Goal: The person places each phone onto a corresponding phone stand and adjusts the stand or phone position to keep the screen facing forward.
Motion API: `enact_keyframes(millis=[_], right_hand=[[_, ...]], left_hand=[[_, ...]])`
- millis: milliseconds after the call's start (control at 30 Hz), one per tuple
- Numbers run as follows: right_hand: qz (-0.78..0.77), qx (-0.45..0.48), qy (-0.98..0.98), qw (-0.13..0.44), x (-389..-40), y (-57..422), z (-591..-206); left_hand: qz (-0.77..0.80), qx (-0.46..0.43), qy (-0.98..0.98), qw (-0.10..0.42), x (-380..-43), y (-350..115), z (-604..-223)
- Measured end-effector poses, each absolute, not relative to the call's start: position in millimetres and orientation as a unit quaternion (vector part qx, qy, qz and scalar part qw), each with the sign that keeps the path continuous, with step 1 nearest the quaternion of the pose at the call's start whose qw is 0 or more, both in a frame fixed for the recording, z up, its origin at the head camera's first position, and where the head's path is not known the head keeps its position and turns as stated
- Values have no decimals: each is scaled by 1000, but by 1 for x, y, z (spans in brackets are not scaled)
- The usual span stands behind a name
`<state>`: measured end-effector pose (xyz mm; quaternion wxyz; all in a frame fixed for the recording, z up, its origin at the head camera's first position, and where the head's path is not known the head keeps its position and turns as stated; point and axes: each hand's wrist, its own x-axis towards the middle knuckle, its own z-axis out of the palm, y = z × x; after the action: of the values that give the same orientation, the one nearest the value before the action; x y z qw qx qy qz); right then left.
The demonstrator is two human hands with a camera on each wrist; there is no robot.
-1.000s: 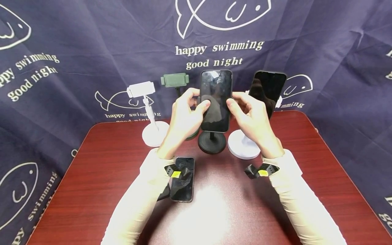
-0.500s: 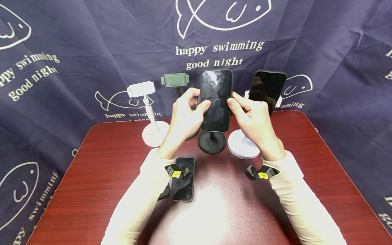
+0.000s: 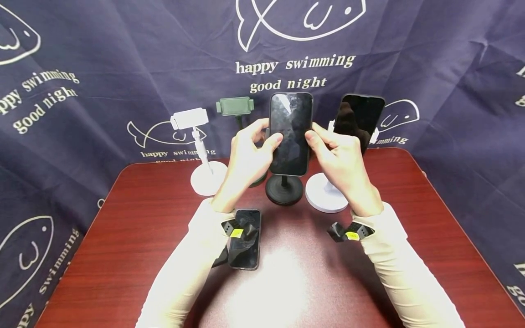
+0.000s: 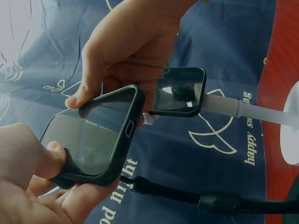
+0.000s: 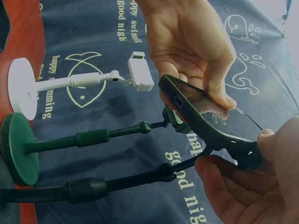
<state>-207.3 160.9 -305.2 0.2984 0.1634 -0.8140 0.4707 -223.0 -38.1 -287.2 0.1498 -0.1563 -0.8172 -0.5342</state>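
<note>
A black-cased phone (image 3: 290, 146) stands upright at the top of a black phone stand (image 3: 284, 190), its dark screen facing me. My left hand (image 3: 248, 150) grips the phone's left edge, thumb on the front and fingers behind. On the opposite edge my right hand (image 3: 344, 159) pinches it, thumb at the screen's border. The right wrist view shows the stand's black clamp (image 5: 245, 156) at the phone's side, close to the right-hand fingers. Much of the clamp is hidden behind the phone. In the left wrist view the stand's black pole (image 4: 173, 191) leads up to the phone.
A second phone (image 3: 361, 116) sits in a white stand (image 3: 326, 193) just right of my hands. To the left are a white stand (image 3: 208, 178) and a green stand (image 3: 235, 106), their clamps without phones. Another phone (image 3: 244, 250) lies on the red table (image 3: 123, 228) beneath my left wrist.
My right thumb and fingers have shifted slightly at the phone's right edge, and the reflection on its screen has changed. The phone has stayed at the black stand between both hands.
</note>
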Motion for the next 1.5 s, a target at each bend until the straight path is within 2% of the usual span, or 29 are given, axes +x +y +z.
enact_keyframes(millis=[1500], right_hand=[[461,158,-819,305,-201,158,-309]], left_hand=[[-536,-156,-819,131,-217,-39,-290]])
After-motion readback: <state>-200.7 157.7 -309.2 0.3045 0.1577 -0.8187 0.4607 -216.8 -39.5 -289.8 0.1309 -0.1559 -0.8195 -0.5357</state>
